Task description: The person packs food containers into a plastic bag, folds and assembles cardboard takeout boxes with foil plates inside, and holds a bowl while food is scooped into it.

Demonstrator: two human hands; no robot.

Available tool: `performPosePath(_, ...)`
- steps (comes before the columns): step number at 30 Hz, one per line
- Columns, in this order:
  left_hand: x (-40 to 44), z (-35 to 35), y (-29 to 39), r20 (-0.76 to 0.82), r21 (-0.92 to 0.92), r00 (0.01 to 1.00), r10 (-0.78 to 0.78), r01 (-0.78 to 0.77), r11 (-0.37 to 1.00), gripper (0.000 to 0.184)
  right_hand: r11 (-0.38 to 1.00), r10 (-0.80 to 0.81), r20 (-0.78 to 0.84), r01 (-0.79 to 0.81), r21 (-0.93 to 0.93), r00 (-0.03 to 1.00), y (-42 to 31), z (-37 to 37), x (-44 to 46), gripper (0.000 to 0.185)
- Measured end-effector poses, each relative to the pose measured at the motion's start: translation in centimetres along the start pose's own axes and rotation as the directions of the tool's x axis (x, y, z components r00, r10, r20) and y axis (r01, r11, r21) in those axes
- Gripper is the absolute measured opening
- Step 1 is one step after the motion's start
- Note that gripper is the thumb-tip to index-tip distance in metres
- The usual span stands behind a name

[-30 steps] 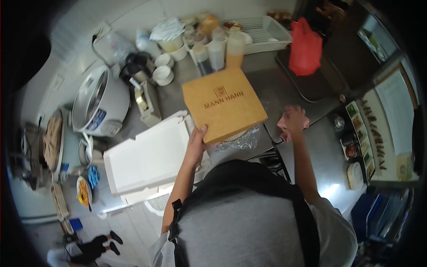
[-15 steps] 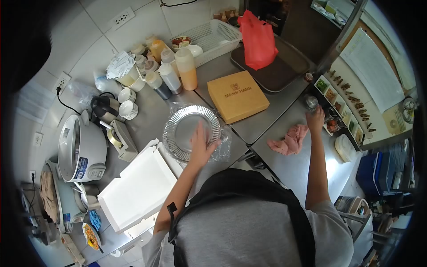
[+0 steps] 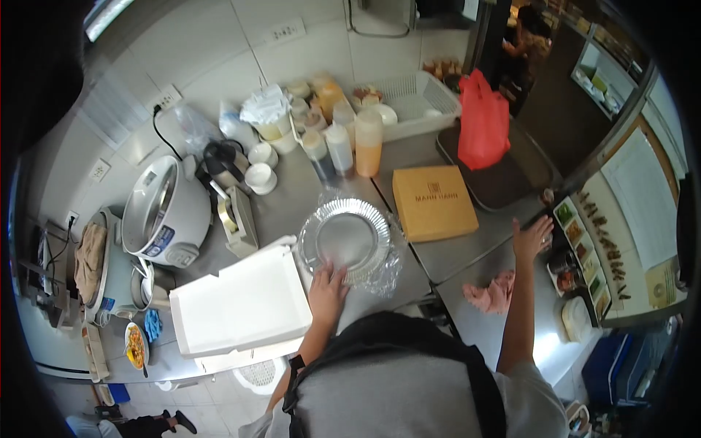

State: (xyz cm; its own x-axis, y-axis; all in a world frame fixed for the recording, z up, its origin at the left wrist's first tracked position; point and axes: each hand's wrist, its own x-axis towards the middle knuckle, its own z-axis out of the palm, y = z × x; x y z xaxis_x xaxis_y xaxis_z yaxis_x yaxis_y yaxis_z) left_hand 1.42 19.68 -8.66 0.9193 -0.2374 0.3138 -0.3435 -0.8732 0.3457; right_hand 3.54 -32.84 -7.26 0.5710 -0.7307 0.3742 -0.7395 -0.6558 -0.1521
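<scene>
A round silver foil plate [image 3: 374, 217] with a fluted rim lies in clear plastic wrap [image 3: 395, 266] on the steel counter. My left hand [image 3: 328, 292] rests at its near edge, fingers slightly apart and touching the rim. My right hand [image 3: 531, 239] reaches out to the right with its fingers stretched. Beneath its fingertips is something small and shiny, mostly covered by the hand. A pink cloth [image 3: 493, 293] lies crumpled left of my right forearm. An opened white cardboard box [image 3: 241, 303] is left of the plate.
Behind the plate stand squeeze bottles [image 3: 369, 142] and a closed brown box [image 3: 435, 203]. A red plastic bag [image 3: 483, 120] sits on a dark tray [image 3: 515, 179]. Garnish containers [image 3: 574, 231] line the right edge. A rice cooker [image 3: 168, 212] and tape dispenser [image 3: 241, 226] are left.
The head view has shifted, so the counter sits lower and further right. My left hand went from over the plate's middle to its near edge. My right hand's fingers are more stretched out.
</scene>
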Motion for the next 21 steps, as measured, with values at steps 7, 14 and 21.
performPosePath(7,-0.5,-0.7,-2.7,-0.041,0.086,0.997,-0.058,0.061,0.994,0.058,0.989,-0.091,0.011,0.089,0.122,0.996,12.7,12.8,4.3,0.094)
performPosePath(14,-2.1,-4.5,-1.5,0.030,-0.001,0.982,-0.185,0.185,0.983,0.073,0.964,-0.108,-0.421,0.197,0.175,0.900,6.3,4.5,3.8,0.075)
performPosePath(21,-9.1,-10.1,-3.5,0.251,0.096,0.828,-0.502,0.495,0.864,0.059,0.477,-0.668,0.087,0.335,0.813,0.739,-14.0,-1.7,-12.8,0.030)
